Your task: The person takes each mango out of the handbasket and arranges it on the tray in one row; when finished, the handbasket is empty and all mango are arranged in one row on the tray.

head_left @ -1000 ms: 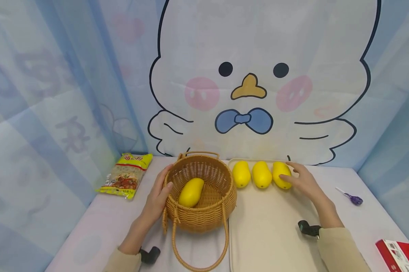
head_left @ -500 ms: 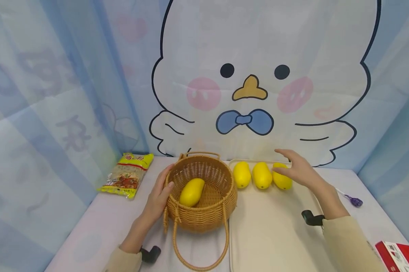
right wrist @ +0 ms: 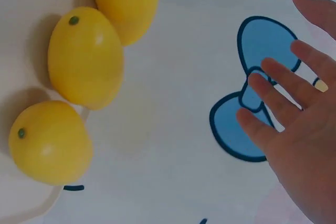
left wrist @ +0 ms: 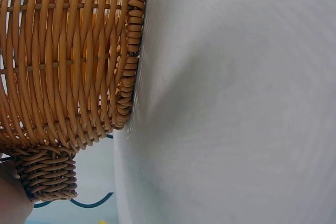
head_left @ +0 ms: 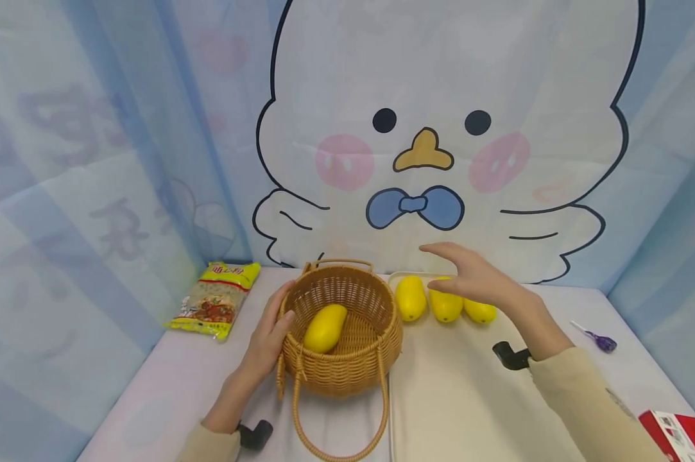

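Note:
In the head view, my left hand (head_left: 269, 337) grips the left rim of a brown wicker basket (head_left: 341, 375), with the thumb over the edge. One yellow mango (head_left: 325, 328) lies inside. The left wrist view is mostly filled by the basket's woven side (left wrist: 63, 51). My right hand (head_left: 480, 276) is raised above a row of three mangoes, fingers spread and holding nothing. The left mango (head_left: 411, 298) is fully visible; the hand partly covers the middle mango (head_left: 446, 309) and right mango (head_left: 480, 312). The right wrist view shows spread fingers apart from these mangoes.
The row of mangoes sits at the far end of a cream tray (head_left: 439, 385), right of the basket. A yellow food packet (head_left: 214, 298) lies at the left. At the right are a purple lollipop (head_left: 601, 340) and a red-and-white box (head_left: 679, 433). A printed curtain (head_left: 335, 83) stands behind.
My right hand has left the right mango, risen and moved left over the row. The left hand and the basket have stayed in place.

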Demonstrator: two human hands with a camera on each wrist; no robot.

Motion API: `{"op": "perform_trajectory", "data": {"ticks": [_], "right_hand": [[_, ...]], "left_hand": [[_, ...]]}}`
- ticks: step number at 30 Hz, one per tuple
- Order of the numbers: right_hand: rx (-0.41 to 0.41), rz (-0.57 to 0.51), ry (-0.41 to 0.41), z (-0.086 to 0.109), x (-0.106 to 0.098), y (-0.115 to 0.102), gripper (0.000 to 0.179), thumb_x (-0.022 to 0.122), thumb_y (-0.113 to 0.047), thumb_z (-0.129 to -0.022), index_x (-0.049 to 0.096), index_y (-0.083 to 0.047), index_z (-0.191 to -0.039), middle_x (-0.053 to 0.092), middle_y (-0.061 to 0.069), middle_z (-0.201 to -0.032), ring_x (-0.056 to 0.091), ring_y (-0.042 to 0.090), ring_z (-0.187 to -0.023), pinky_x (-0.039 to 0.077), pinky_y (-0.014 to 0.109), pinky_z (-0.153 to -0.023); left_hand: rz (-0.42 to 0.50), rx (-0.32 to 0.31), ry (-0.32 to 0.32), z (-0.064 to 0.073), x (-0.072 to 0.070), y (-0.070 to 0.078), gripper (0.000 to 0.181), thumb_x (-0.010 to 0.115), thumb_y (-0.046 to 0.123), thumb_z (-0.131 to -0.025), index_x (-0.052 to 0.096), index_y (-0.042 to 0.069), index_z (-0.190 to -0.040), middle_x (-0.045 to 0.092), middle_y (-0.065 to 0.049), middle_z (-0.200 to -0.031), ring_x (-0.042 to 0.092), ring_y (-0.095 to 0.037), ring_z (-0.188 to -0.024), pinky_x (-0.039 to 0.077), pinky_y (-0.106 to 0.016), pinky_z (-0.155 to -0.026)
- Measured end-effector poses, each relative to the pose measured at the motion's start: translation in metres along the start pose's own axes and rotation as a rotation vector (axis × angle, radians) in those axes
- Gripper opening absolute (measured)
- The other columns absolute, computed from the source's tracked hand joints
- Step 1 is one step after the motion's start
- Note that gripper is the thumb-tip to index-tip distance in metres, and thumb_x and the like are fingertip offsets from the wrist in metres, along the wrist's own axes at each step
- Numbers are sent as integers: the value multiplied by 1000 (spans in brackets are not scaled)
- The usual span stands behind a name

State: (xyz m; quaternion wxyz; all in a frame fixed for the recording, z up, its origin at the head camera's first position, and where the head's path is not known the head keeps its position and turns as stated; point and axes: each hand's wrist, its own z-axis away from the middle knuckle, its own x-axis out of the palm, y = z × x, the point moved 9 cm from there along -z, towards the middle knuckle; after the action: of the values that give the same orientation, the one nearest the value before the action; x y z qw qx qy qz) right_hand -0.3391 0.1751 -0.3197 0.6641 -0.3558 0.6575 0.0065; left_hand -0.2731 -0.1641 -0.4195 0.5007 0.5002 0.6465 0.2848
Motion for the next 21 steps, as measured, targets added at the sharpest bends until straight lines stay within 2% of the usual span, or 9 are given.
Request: {"op": "perform_trajectory", "data": {"ticks": [11, 16, 21], "right_hand": [[-219, 57, -119, -22, 31, -76, 64, 73, -22, -87, 50, -25, -146, 49, -2, -151, 43, 26, -142, 38, 53, -116], [-280, 77, -197, -30, 51, -102, 64, 72, -18, -86, 51, -24, -146, 52, -2, -148, 47, 23, -138, 42, 48, -114], [-309, 91, -283, -40, 72, -119, 64, 72, -19, -86, 49, -24, -147, 50, -2, -150, 46, 22, -140, 43, 44, -114]], "left_hand": [[1, -5, -11, -1, 1, -1, 51, 37, 36, -107, 23, 39, -156, 25, 8, -163, 22, -22, -153, 20, -60, -122], [-4, 7, -8, -2, 1, -1, 52, 38, 31, -107, 24, 37, -156, 25, 6, -163, 22, -23, -153, 19, -60, -122], [-6, 2, 1, -2, 0, 6, 53, 39, 26, -106, 25, 29, -157, 26, 3, -163, 23, -24, -153, 20, -58, -123]]}}
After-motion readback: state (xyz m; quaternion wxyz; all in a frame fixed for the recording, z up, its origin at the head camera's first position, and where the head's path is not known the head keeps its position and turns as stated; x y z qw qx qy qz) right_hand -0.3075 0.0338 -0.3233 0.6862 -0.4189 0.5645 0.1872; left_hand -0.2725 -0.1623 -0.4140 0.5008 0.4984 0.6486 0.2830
